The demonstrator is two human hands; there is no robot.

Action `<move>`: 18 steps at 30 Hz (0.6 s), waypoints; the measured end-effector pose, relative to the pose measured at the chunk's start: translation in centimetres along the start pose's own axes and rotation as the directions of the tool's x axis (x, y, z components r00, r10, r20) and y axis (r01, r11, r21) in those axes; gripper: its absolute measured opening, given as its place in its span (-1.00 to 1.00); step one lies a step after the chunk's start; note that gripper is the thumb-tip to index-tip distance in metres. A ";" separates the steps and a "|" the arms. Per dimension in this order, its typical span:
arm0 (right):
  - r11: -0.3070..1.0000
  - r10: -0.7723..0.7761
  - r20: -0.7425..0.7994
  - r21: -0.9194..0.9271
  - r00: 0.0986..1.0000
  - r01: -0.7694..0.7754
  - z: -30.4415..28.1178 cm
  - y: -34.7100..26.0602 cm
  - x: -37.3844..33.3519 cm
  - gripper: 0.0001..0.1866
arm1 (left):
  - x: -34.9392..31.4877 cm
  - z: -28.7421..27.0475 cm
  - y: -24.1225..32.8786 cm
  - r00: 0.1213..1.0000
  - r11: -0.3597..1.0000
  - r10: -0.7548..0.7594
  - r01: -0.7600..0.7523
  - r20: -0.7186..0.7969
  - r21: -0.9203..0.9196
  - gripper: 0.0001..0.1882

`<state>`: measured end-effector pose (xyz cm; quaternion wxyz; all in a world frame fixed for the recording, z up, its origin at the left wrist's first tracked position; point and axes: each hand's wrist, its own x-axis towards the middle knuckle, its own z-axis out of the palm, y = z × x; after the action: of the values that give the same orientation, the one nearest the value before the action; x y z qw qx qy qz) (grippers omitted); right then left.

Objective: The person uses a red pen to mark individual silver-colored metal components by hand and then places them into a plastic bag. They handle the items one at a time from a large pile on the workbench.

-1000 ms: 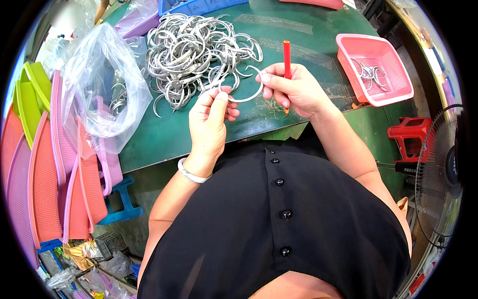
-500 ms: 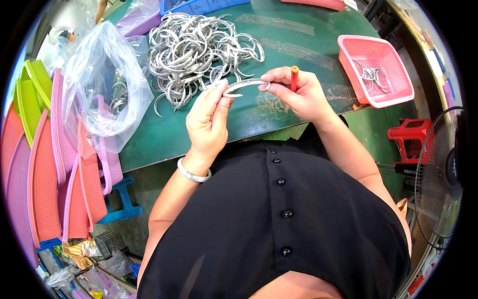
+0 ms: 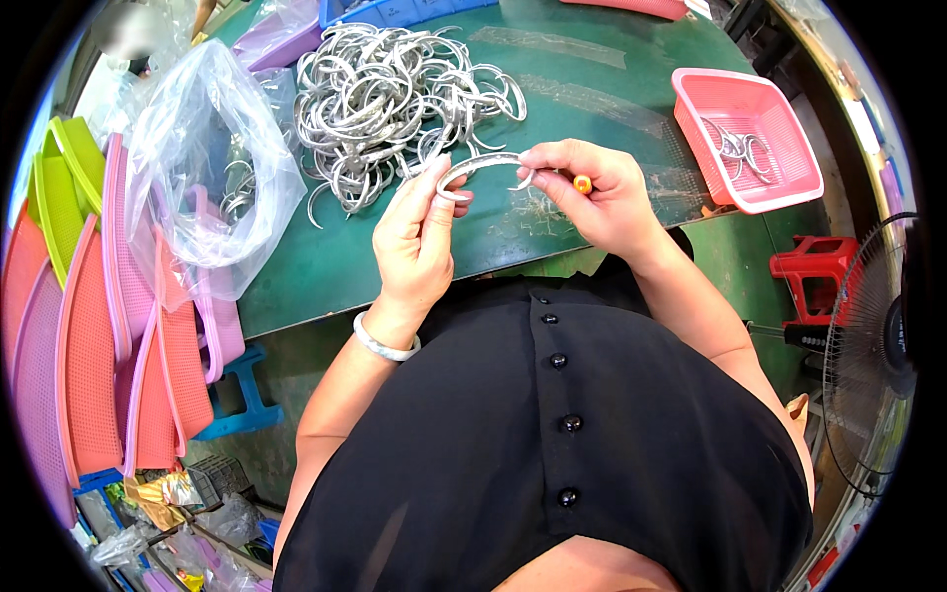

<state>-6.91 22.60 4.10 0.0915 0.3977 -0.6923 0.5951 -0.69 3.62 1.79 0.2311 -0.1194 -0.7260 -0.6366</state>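
Over the near edge of the green table, a silver open bangle [image 3: 485,160] is held between my two hands. My left hand [image 3: 414,229] pinches one end between thumb and fingers; a pale bracelet is on that wrist. With thumb and forefinger my right hand [image 3: 604,197] grips the other end. An orange pencil [image 3: 582,185] is also tucked in that hand, its end pointing up at me. Just beyond my left hand lies a tangled heap of silver bangles [image 3: 380,104].
A clear plastic bag [image 3: 276,187] with some bangles stands left of the heap. A pink basket [image 3: 797,133] holding a few bangles is at the right. Stacked coloured baskets [image 3: 89,365] fill the left side. A red stool [image 3: 814,271] and a fan [image 3: 868,345] stand at the right.
The bangle has turned between my fingers and shows more of its curve. My right hand has rotated, so the pencil now points toward me instead of standing upright.
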 end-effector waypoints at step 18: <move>0.932 -0.224 0.053 -0.281 0.973 0.230 0.4 -0.5 -0.2 -0.63 | -0.1 -0.4 0.0 0.997 1.000 0.009 -0.009 0.072 0.008 -0.58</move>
<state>-6.30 22.35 4.22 0.2090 0.4636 -0.7210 0.4706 -0.53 3.23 1.73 0.2082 -0.1445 -0.7359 -0.6279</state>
